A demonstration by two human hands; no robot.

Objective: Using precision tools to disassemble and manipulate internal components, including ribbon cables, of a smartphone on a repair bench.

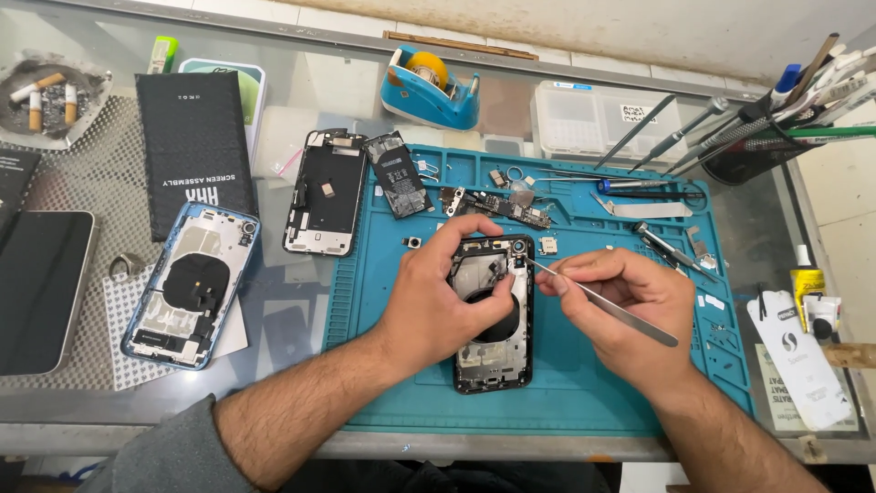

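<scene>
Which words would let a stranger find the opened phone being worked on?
Start at the teal rubber work mat in the centre. Near its front lies the black-framed opened phone housing, under the left hand. Unlike the blue-framed opened housing off the mat, the right hand's metal tweezers touch it.

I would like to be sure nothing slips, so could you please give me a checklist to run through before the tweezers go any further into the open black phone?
1. Left hand steadies the black phone frame: ok.
2. Right hand grips the tweezers: ok.
3. Tweezer tip at the frame's top corner, near the camera hole: ok.
4. Frame lies flat on the blue mat: ok.
5. Whether the tip holds a part: cannot tell.
6. Circuit board lies apart from the frame: ok.
</scene>
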